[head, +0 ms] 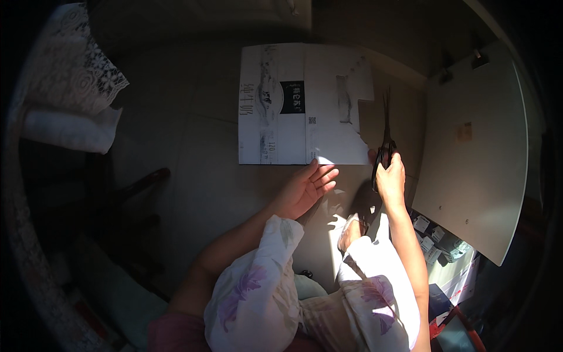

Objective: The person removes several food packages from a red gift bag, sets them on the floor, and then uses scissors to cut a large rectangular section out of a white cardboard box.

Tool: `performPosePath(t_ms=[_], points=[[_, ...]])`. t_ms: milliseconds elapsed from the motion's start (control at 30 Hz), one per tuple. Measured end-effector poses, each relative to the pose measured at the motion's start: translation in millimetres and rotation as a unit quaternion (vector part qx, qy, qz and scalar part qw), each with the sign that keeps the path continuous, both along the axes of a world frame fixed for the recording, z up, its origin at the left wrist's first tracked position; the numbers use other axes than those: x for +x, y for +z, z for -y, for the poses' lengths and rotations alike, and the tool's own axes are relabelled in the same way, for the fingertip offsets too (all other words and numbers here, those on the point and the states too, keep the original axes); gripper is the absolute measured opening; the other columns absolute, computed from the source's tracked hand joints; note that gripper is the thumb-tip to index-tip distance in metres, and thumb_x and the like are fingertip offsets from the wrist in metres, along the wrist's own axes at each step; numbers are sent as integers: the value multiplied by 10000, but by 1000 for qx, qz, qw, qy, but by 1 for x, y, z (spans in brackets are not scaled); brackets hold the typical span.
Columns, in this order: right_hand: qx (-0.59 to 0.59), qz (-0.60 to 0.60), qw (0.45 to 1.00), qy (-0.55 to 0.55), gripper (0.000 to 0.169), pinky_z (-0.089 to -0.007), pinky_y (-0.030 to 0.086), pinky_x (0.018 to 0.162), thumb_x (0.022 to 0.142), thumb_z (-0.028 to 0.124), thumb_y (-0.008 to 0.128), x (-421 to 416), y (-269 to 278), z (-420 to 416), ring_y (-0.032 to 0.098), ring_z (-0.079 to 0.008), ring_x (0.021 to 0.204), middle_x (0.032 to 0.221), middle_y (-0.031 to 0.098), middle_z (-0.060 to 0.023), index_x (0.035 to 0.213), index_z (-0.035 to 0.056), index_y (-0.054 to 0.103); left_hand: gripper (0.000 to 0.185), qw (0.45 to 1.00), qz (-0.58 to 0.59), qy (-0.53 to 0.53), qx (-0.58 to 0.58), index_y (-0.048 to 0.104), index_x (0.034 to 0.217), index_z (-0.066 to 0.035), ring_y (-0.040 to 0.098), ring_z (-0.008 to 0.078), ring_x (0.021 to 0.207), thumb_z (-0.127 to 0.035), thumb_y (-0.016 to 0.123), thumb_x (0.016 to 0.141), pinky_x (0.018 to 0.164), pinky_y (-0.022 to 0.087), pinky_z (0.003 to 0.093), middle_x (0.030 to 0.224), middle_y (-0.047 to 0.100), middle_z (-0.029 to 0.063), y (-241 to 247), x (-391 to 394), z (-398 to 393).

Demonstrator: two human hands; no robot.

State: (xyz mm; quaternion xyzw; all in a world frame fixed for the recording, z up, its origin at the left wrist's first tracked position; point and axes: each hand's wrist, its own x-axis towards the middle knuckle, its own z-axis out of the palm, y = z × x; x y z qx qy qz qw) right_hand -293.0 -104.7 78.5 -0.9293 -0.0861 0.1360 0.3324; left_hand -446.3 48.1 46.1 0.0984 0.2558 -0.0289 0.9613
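Note:
A flattened white cardboard milk carton (327,136), bearing printed writing and a dark panel, spreads out in front of me. Its right edge is notched and ragged. My left hand (313,187) is at its lower edge, palm partly up and fingers apart. The left thumb tip meets that edge; whether it presses on the card is unclear. My right hand (390,174) grips the black handles of a pair of scissors (387,127). Their narrow blades point away from me, slightly apart, to the right of the card. One right fingertip is close to the card's lower right corner.
To the right stands an open, pale cabinet door (475,145) with hinges. Below it are small labelled items (426,235) and boxes (457,281). A white lace cloth (74,66) hangs at upper left, above a dark wooden furniture leg (145,182). Tiled floor (198,145) lies beneath.

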Motion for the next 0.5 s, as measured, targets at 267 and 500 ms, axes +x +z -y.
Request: performPosePath(t_ms=[267,500], points=[[243,-61,965,-82,259,-228,387,566,778,79,705,17,-23,4,483,-75,629,684,462,30,830,73,451,357,946,-14,-259,192,526,1166,1,630,165,880,-264,360,993,762,508,283,1123,612,100,53,23,-15],[158,-17,987,-24,348,-304,451,713,758,123,725,43,-20,1,533,-154,735,780,590,-89,987,-57,535,297,485,-32,-19,874,546,1117,-25,599,276,952,-134,612,849,828,485,357,1033,608,141,49,91,-111]])
